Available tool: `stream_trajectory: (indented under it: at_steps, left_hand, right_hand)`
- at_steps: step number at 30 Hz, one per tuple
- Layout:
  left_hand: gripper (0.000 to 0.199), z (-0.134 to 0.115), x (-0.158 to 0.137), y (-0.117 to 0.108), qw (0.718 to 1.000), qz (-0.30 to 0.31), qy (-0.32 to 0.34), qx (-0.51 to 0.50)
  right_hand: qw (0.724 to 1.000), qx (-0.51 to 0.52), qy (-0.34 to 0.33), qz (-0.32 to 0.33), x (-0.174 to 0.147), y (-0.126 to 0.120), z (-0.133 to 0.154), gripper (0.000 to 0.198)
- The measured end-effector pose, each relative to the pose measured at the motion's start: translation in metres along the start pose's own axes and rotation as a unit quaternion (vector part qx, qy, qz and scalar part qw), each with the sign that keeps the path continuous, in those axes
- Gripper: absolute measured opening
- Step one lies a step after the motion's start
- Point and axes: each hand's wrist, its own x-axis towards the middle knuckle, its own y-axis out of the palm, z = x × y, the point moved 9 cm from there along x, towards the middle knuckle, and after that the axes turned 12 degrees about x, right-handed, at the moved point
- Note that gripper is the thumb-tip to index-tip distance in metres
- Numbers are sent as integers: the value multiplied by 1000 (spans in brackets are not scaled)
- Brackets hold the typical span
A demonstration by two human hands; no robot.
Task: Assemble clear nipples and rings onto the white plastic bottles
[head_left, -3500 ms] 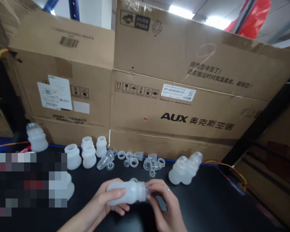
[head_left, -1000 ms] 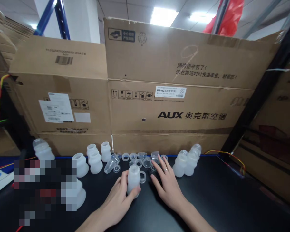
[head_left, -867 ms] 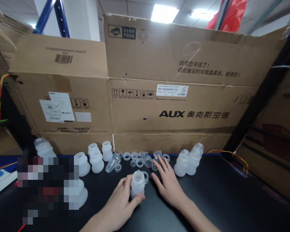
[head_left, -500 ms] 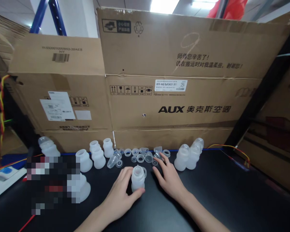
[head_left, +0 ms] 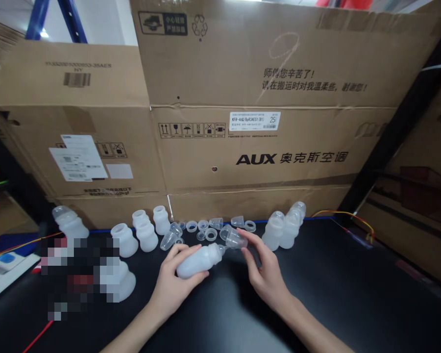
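My left hand [head_left: 178, 274] is wrapped round a frosted white baby bottle [head_left: 196, 263], tilted so that its top points right. A collar and a clear nipple [head_left: 222, 248] sit on its mouth. Between the thumb and fingers of my right hand [head_left: 259, 257] is a clear plastic cap [head_left: 236, 239], its opening turned toward the nipple. Cap and nipple are very close; whether they touch I cannot tell. Behind them lie loose clear caps [head_left: 216, 223], collar rings [head_left: 210, 235] and small discs on the black table [head_left: 220, 321].
Open-necked bottles [head_left: 124, 240] stand at the left, and several capped bottles [head_left: 274, 230] at the right. A large cardboard box [head_left: 279, 171] walls off the back. A power strip [head_left: 11, 277] lies at the left edge beside a pixelated patch. Thin wires [head_left: 353, 214] run at the back right.
My left hand has tipped the bottle from upright to pointing right. My right hand has picked up a clear cap from the loose parts and brought it to the nipple. The view has shifted slightly.
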Motion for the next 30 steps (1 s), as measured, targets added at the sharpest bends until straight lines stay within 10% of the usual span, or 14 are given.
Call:
stream_trajectory:
  at_steps: [14, 21, 30]
  left_hand:
    - [45, 6, -1, -4, 998, -3, -50, -44]
    - [43, -3, -2, 4, 986, 93, -58, -122]
    - [44, -4, -17, 29, 929, 287, -76, -221]
  right_hand:
    - [985, 99, 130, -54, -6, -11, -14, 34]
    - [988, 62, 35, 140, -13, 23, 17, 40]
    - [975, 19, -36, 220, -24, 36, 39, 53]
